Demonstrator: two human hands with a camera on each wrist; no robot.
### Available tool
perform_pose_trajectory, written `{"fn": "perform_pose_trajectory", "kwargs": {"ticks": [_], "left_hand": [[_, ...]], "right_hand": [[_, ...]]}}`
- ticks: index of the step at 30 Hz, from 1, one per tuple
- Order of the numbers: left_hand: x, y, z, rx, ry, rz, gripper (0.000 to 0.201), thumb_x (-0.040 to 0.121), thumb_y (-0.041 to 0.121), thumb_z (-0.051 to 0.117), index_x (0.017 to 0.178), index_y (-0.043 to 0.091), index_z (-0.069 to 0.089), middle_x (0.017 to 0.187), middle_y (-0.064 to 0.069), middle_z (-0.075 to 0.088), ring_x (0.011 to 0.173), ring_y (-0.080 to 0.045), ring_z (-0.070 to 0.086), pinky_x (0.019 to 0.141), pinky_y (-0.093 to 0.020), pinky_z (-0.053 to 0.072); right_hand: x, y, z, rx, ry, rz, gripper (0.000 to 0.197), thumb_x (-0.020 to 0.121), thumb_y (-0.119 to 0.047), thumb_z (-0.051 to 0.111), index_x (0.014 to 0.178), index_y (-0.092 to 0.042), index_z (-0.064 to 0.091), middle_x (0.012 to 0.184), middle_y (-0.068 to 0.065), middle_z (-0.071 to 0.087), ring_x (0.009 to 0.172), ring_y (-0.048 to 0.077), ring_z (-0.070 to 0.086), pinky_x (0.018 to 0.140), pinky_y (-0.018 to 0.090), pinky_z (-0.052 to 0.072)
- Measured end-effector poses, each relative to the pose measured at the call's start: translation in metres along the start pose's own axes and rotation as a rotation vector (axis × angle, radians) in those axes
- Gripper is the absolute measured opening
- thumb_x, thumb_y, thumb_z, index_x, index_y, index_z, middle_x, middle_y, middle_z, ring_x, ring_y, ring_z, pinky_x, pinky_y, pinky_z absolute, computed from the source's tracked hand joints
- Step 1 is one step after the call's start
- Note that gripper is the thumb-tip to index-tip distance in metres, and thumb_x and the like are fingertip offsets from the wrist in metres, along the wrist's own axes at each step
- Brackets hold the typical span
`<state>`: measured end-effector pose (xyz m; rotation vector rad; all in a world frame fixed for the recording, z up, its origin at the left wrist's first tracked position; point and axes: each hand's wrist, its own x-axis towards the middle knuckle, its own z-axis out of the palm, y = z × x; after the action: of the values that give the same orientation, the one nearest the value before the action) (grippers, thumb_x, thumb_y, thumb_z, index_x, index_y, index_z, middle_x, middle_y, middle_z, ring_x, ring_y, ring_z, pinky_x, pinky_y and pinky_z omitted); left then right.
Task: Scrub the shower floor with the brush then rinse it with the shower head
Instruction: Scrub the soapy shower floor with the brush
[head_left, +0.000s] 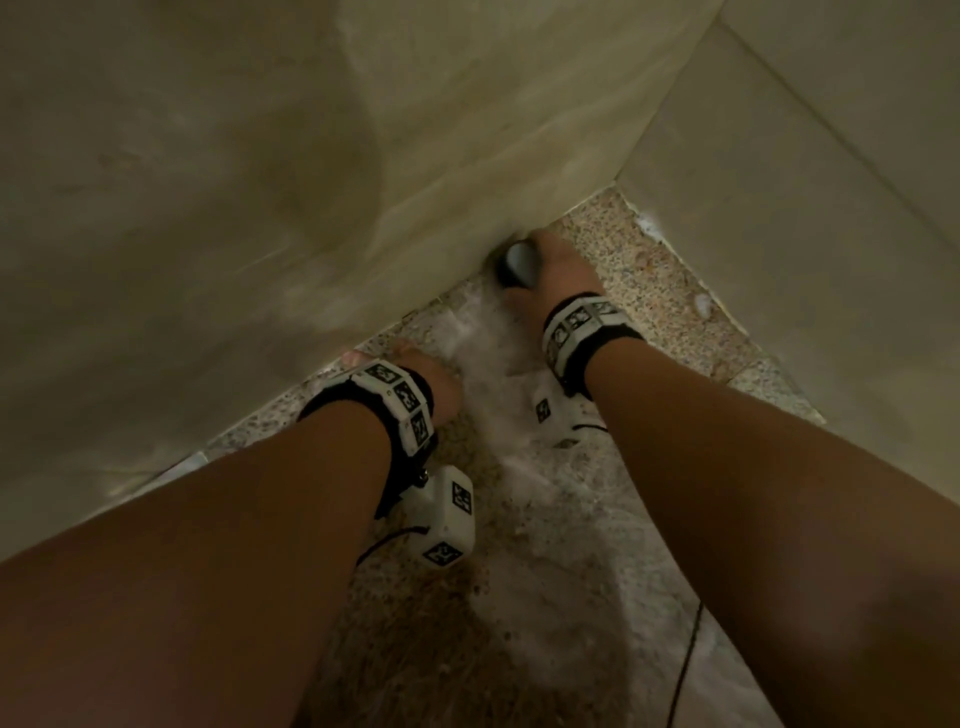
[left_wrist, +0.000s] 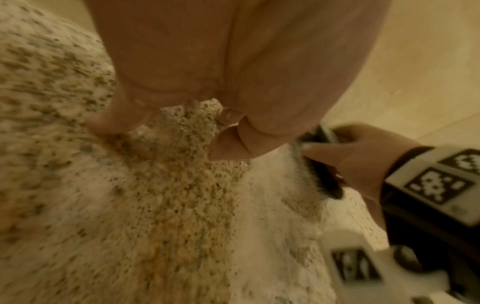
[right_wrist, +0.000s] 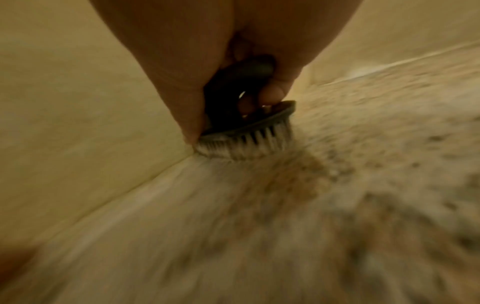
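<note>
Head view steeply down, wrist views close, all sharing the speckled floor (head_left: 649, 291)

The shower floor (head_left: 649, 291) is looking rough and bumpy, like tiny stones stuck together, with white foam (head_left: 524, 467) lying wet on it. The wall tiles (head_left: 234, 182) are looking smooth and a bit shiny. The brush (right_wrist: 249, 131) is showing a dark, smooth plastic top and stiff pale bristles. The wrist bands (head_left: 592, 332) are looking like soft black cloth with hard white plastic blocks.
</note>
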<state>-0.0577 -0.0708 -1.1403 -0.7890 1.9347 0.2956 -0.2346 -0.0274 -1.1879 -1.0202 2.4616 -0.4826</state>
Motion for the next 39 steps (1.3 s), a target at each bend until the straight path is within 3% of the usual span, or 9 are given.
{"fn": "perform_pose_trajectory", "kwargs": {"ticks": [3, 9, 14, 18, 21, 26, 30, 34, 39], "left_hand": [[0.005, 0.0, 0.002, 0.071, -0.056, -0.005, 0.058, 0.109, 0.026, 0.033, 0.161, 0.012, 0.01, 0.167, -0.019, 0.001, 0.149, -0.04, 0.021, 0.11, -0.056, 0.034], [-0.002, 0.008, -0.004, 0.063, -0.036, 0.025, 0.054, 0.11, 0.03, 0.027, 0.16, 0.012, 0.017, 0.162, -0.011, 0.027, 0.143, -0.034, 0.033, 0.117, -0.058, 0.026], [0.005, -0.003, 0.008, 0.165, -0.032, 0.09, 0.047, 0.111, 0.03, 0.028, 0.156, 0.018, 0.029, 0.163, -0.004, 0.028, 0.143, -0.024, 0.036, 0.112, -0.034, 0.033], [0.004, 0.006, 0.001, 0.131, -0.049, 0.059, 0.048, 0.109, 0.031, 0.032, 0.156, 0.019, 0.031, 0.162, -0.006, 0.028, 0.143, -0.034, 0.033, 0.113, -0.061, 0.029], [0.005, 0.013, -0.003, 0.084, -0.081, -0.005, 0.055, 0.109, 0.031, 0.026, 0.16, 0.016, 0.015, 0.166, -0.012, 0.015, 0.148, -0.037, 0.024, 0.115, -0.064, 0.022], [0.001, 0.013, -0.004, 0.178, -0.079, 0.006, 0.057, 0.11, 0.038, 0.026, 0.162, 0.019, 0.012, 0.168, -0.009, 0.008, 0.153, -0.036, 0.011, 0.118, -0.063, 0.016], [0.004, 0.013, -0.003, 0.223, -0.075, 0.058, 0.053, 0.111, 0.033, 0.026, 0.16, 0.016, 0.018, 0.167, -0.009, 0.015, 0.151, -0.034, 0.02, 0.118, -0.056, 0.024], [0.023, 0.01, 0.009, -0.096, -0.025, -0.075, 0.079, 0.105, 0.051, 0.031, 0.159, 0.007, -0.005, 0.163, -0.009, 0.023, 0.146, -0.031, 0.031, 0.121, -0.048, 0.02], [0.034, 0.01, 0.013, -0.374, 0.044, -0.183, 0.099, 0.093, 0.066, 0.032, 0.157, 0.009, -0.017, 0.167, -0.007, 0.014, 0.15, -0.035, 0.021, 0.123, -0.052, 0.008]], "right_hand": [[0.001, 0.001, -0.001, -0.008, 0.077, 0.084, 0.063, 0.083, -0.028, 0.08, 0.138, -0.021, 0.049, 0.138, 0.009, 0.055, 0.122, 0.036, 0.055, 0.103, 0.046, 0.049], [-0.02, -0.016, 0.022, -0.074, -0.149, -0.259, 0.071, 0.086, -0.031, 0.077, 0.148, -0.023, 0.043, 0.141, 0.012, 0.049, 0.126, 0.036, 0.051, 0.108, 0.043, 0.042], [0.006, 0.007, -0.012, -0.134, 0.065, 0.034, 0.069, 0.089, -0.03, 0.074, 0.148, -0.017, 0.04, 0.139, 0.015, 0.045, 0.122, 0.04, 0.052, 0.104, 0.046, 0.044], [-0.018, -0.021, 0.014, -0.068, -0.046, -0.1, 0.063, 0.089, -0.034, 0.072, 0.144, -0.022, 0.043, 0.14, 0.012, 0.045, 0.121, 0.039, 0.053, 0.101, 0.045, 0.046], [-0.037, -0.021, 0.024, -0.122, -0.127, -0.165, 0.064, 0.093, -0.037, 0.067, 0.148, -0.025, 0.036, 0.144, 0.007, 0.04, 0.117, 0.037, 0.056, 0.093, 0.047, 0.052], [-0.02, 0.04, -0.021, -0.117, 0.049, 0.137, 0.056, 0.094, -0.04, 0.065, 0.141, -0.022, 0.041, 0.143, 0.01, 0.041, 0.114, 0.039, 0.057, 0.086, 0.044, 0.049], [-0.018, 0.071, -0.046, -0.087, 0.111, 0.385, 0.064, 0.095, -0.035, 0.065, 0.149, -0.017, 0.035, 0.156, 0.012, 0.033, 0.128, 0.038, 0.051, 0.097, 0.044, 0.047], [-0.035, 0.032, -0.013, -0.069, 0.041, 0.264, 0.044, 0.096, -0.031, 0.059, 0.136, -0.024, 0.041, 0.145, 0.012, 0.035, 0.093, 0.039, 0.06, 0.074, 0.04, 0.048], [-0.065, 0.055, -0.02, 0.019, 0.066, 0.373, 0.057, 0.097, -0.037, 0.06, 0.144, -0.023, 0.033, 0.147, 0.011, 0.033, 0.101, 0.039, 0.059, 0.075, 0.042, 0.05]]}}
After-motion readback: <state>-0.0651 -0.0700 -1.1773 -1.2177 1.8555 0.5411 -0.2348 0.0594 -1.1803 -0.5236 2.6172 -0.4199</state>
